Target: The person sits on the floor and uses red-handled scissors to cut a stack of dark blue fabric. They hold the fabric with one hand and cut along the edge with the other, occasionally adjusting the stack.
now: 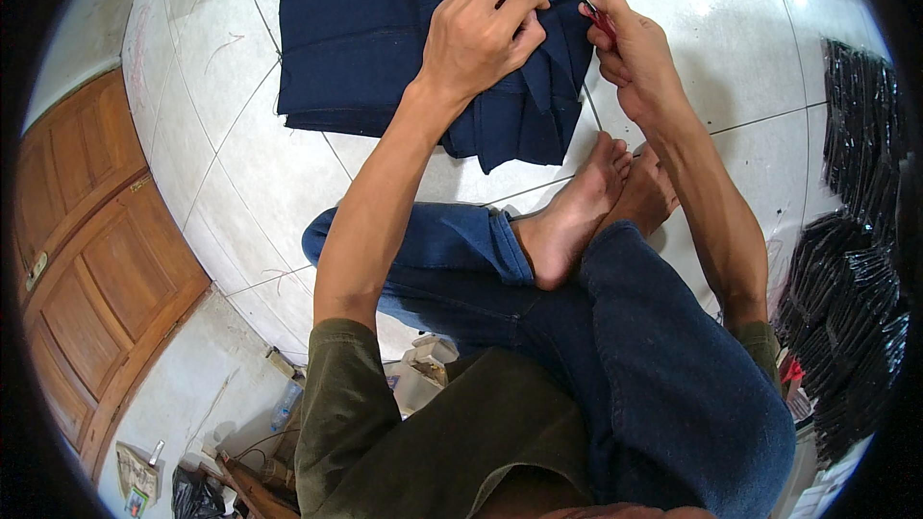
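Observation:
A thick stack of folded navy blue cloth (351, 34) lies on the tiled floor in front of me, with seam lines across it. My left hand (484, 34) rests on the stack, fingers curled and pinching the cloth near its right part. In my right hand (635, 58), closed beside the stack's right edge, is a pair of small red-handled snips (603, 22). Their thin metal blades point up and left, close to the cloth's upper right corner. Whether the blades touch a thread is too small to tell.
My bare feet (577, 216) and jeans-clad legs are just below the stack on the white tiles (240, 125). Piles of shiny black plastic packets (846, 269) line the right side. A wooden door (87, 269) stands at the left, with clutter and a black bag (195, 493) at lower left.

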